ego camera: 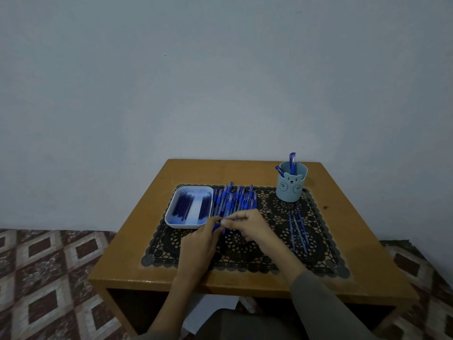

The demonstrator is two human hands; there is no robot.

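Blue pen (216, 227) is held betw. both hands, just above the lace mat (245, 256) on the surface, right in front of the pen pile (234, 200). Left hand (202, 235) grips its blue end; right hand (248, 225) pinches the other end w/ curled fingers.

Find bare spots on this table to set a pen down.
Free: table strip behind tray and cup; table right of mat; mat between pen pile and cup. Crowded: tray to pile, and where left hand and right hand grip a pen.
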